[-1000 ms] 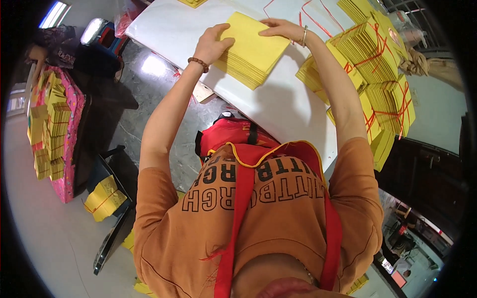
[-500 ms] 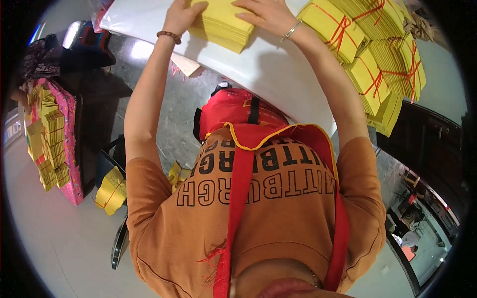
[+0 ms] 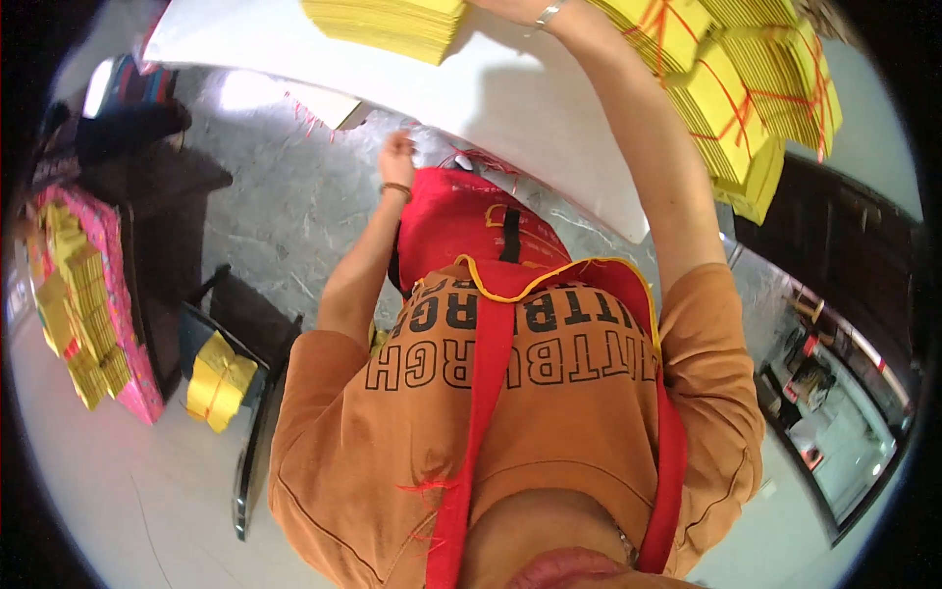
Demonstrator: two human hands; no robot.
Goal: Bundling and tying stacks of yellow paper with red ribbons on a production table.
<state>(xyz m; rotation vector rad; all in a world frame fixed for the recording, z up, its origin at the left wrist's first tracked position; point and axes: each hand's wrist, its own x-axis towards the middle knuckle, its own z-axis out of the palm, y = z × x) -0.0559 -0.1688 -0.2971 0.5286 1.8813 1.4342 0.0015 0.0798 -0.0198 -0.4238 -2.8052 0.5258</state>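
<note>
A thick stack of yellow paper sheets (image 3: 388, 27) lies on the white tabletop at the upper edge, partly cut off. My right hand (image 3: 505, 8) is beside the stack's right end; its fingers run out of the picture, so I cannot see how they are held. My left hand (image 3: 396, 155), with a beaded bracelet at the wrist, is off the paper and below the table's near edge, just above my red apron (image 3: 456, 221). Motion smears its fingers. Loose red strings (image 3: 481, 157) show between the apron and the table edge, close to this hand.
Yellow paper bundles tied with red string (image 3: 731, 93) are piled at the right of the white table (image 3: 559, 128). More bundles (image 3: 83, 304) lie on a pink-covered surface at the left. A chair (image 3: 260, 378) holds another tied bundle (image 3: 218, 383). Red strings hang by a pale board (image 3: 339, 110).
My left hand has let go of the paper stack and come down toward my apron. My right hand has stayed by the stack. The view has shifted, so the stack sits higher and further left.
</note>
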